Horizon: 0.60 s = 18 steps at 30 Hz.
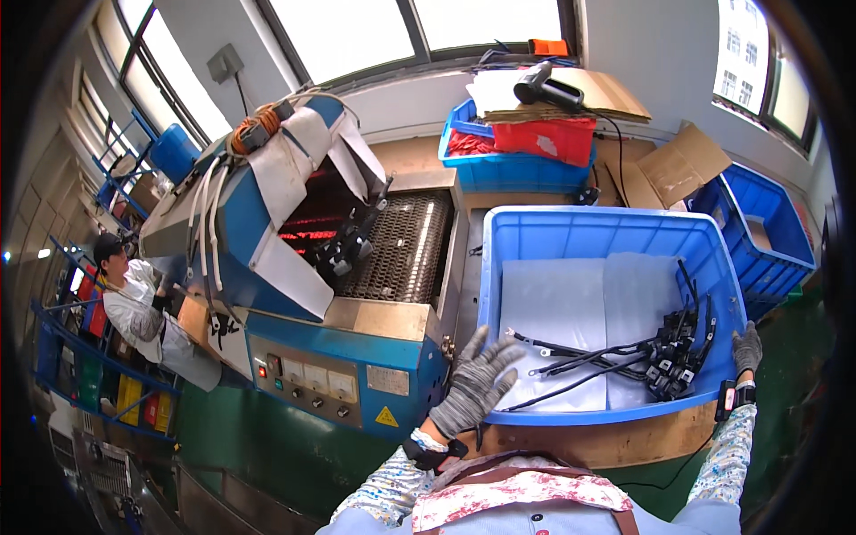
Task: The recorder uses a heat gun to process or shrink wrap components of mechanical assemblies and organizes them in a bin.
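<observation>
My left hand [479, 382], in a grey knit glove, is open with its fingers spread beside the near left corner of a large blue plastic bin [615, 415]; nothing is in it. At the bin's right side, my right hand [747, 349], gloved alike, closes on the rim. Inside, black cables with black connector blocks [673, 361] are heaped at the right, their leads reaching left over a translucent plastic sheet [553, 308]. Another black cable assembly [343, 245] rests on the metal mesh conveyor [406, 254] at the mouth of a blue oven-like machine.
The machine's control panel [308, 379] has knobs and lit switches. Behind the bin, a blue crate [517, 174] carries a red box, cardboard and a black handheld device [546, 89]. Another blue crate [758, 236] stands right. At far left a person [138, 308] works beside shelving.
</observation>
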### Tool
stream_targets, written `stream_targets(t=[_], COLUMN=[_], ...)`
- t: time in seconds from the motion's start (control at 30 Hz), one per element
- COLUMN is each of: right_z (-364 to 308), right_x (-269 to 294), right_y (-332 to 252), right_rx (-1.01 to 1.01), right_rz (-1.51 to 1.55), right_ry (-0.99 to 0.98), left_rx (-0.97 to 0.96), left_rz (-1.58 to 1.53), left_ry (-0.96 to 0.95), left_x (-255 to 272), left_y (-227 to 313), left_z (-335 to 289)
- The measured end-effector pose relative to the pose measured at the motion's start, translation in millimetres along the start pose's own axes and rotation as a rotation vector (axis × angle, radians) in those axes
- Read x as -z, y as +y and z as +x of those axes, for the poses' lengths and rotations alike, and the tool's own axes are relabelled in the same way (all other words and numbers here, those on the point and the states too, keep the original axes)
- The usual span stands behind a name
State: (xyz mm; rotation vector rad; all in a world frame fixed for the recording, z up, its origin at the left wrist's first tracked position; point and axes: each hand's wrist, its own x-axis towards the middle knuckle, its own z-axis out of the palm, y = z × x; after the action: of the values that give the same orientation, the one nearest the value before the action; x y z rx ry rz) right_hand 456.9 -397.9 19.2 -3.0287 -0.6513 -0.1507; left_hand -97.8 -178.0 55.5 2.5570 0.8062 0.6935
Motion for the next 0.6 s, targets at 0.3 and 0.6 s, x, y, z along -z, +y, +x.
stream_targets(t=[0.3,0.6], right_z=[11,8], right_x=[-24,-14], right_y=[18,15], right_rx=[0.018,-0.001], right_rz=[0.054,0.062], right_ry=[0.034,-0.012], left_rx=[0.046,0.023], left_rz=[-0.075,-0.007], left_ry=[-0.030,-0.055], left_x=[-8,-7], left_y=[-7,-3], left_z=[0,-4])
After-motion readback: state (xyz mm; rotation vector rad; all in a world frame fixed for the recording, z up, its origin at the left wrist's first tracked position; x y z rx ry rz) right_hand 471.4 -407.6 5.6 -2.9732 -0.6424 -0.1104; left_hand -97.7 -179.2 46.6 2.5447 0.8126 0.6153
